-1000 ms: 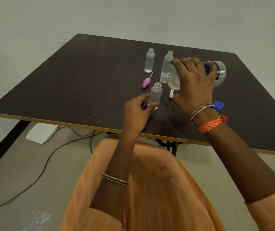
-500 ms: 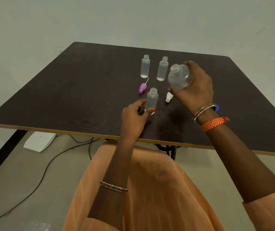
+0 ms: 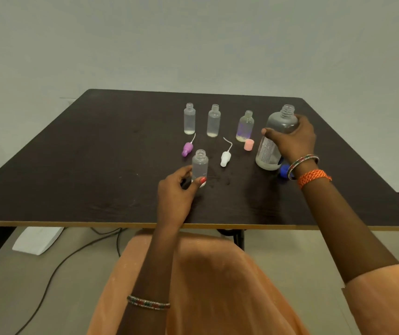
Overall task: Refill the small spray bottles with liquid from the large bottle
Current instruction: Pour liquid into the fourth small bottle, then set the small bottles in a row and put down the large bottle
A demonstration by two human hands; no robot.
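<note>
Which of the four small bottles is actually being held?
The nearest small bottle, alone in front; the left hand holds its base. The other three stand untouched in the back row.

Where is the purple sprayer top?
The purple sprayer top lies on the table, left of the middle in the head view. It is just in front of the leftmost small bottle and beside the bottle held by the left hand.

Blue cap [image 3: 284,170] half hidden — label text on large bottle [image 3: 274,139] illegible.
</note>
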